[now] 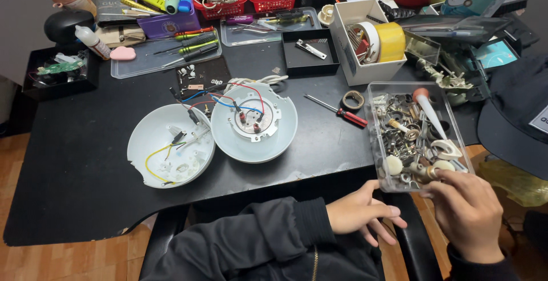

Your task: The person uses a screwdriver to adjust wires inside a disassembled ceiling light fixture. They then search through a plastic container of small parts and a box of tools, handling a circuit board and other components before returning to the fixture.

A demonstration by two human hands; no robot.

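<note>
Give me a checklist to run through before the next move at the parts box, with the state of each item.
1. Right hand at the clear parts box: ok, its fingers touch the near right corner.
2. Left hand free: ok, open, holding nothing, just below the box.
3. Box seated on the table: not ok, its near end overhangs the edge.
4. Which part the right fingers are picking: cannot tell, the pile is too cluttered.
5. Two white round housing halves open, with wires showing: ok, side by side and untouched.
6. Red-handled screwdriver within reach: ok, lying between the housings and the box.
</note>
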